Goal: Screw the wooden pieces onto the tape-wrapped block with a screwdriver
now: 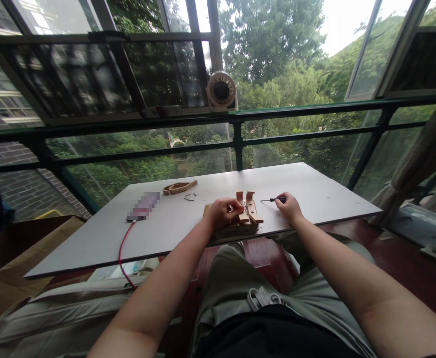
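Observation:
My right hand (289, 208) is closed around the dark handle of a screwdriver (277, 199), whose thin shaft points left above the tabletop. To its left stand two notched wooden pieces (253, 211), side by side over a wooden block (236, 231) at the table's near edge. My left hand (223, 214) has its fingertips pinched at the left wooden piece (239, 196). A bit of red shows at those fingertips, too small to name. Small round bits lie between the two pieces. Whatever the left fingers grip is mostly hidden.
A curved wooden piece (179, 187) and several small screws or pins (190, 197) lie on the white table (173, 228). A phone (143, 206) with a red cable (121, 246) rests at the left. A small fan (221, 90) stands on the railing (296, 113).

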Demonstrator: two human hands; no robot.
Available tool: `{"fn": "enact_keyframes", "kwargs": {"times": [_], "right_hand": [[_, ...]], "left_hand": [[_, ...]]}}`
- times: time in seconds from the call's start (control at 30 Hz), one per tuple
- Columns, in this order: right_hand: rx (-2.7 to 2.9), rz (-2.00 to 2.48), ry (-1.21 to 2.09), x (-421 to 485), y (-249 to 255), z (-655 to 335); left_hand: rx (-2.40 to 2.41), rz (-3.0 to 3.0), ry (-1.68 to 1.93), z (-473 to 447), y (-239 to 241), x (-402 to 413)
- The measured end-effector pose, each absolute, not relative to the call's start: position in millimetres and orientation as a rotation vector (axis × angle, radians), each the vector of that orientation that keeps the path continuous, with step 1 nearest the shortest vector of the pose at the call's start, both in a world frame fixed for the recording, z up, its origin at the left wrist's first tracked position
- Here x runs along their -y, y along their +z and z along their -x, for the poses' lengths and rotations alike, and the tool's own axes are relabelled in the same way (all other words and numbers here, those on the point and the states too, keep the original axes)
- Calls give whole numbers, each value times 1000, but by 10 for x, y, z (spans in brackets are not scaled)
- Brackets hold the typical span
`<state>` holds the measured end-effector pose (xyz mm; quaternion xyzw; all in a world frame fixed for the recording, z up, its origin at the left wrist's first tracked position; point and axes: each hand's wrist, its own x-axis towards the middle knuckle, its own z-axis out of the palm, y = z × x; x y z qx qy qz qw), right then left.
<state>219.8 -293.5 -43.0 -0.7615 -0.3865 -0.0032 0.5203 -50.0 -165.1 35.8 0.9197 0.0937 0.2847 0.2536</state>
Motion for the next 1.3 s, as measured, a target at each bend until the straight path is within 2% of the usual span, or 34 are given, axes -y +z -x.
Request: {"fn": "enact_keyframes", "kwargs": {"times": [1.3], "right_hand": [[969,1769,28,2953,-415,-2167]], "left_hand": [[-288,-2285,647,480,326,1549]]}}
